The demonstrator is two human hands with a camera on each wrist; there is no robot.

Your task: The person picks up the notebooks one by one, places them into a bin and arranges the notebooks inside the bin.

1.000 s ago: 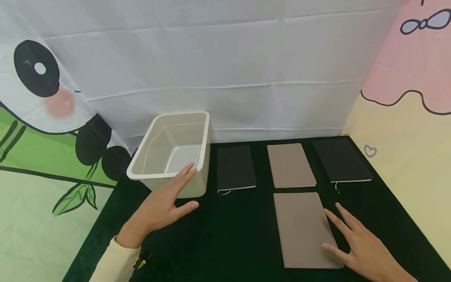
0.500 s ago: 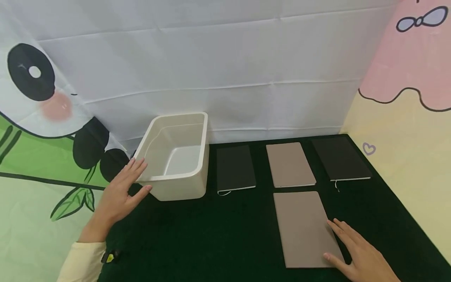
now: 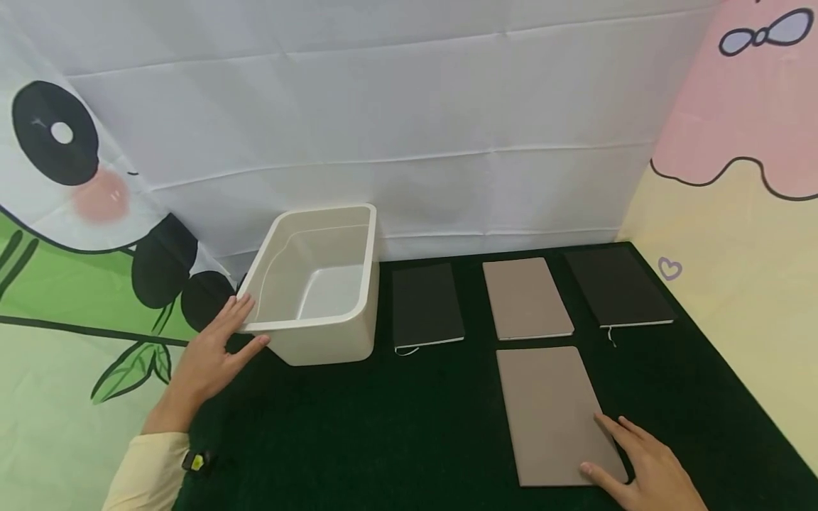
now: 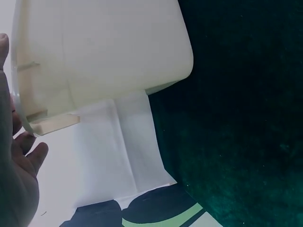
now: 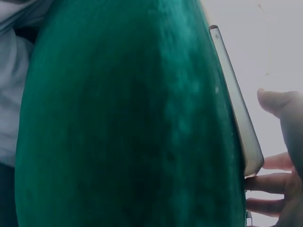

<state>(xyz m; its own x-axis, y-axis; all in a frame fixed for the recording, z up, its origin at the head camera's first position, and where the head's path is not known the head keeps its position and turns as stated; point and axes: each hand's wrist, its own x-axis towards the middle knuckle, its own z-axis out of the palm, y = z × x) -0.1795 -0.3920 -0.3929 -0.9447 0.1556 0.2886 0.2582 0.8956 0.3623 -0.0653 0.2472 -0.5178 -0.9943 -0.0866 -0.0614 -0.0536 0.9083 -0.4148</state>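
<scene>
At the front left corner of a cream plastic bin [image 3: 329, 345], my left hand [image 3: 207, 360] has its fingertips on or just over the rim, with the thumb apart. The left wrist view shows that hand's fingers [image 4: 39, 156] beside the bin's rim. A large taupe notebook [image 3: 549, 415] lies flat on the near right of the table. Beside its right edge is my right hand [image 3: 652, 465], fingers spread and thumb above the cover. In the right wrist view the fingers [image 5: 270, 183] meet the notebook's edge [image 5: 236, 101], while the thumb is raised clear of it.
Behind the large notebook lies a smaller pinkish notebook [image 3: 527, 298]. Black notebooks with ribbon markers flank it, one on the left [image 3: 427, 304] and one on the right [image 3: 618, 286]. Dark green cloth [image 3: 358, 433] covers the table, and a white curtain [image 3: 415, 106] hangs behind.
My left hand has moved left from in front of the bin to its front left corner, then slightly onto the rim. My right hand has drawn slightly nearer along the large notebook's edge.
</scene>
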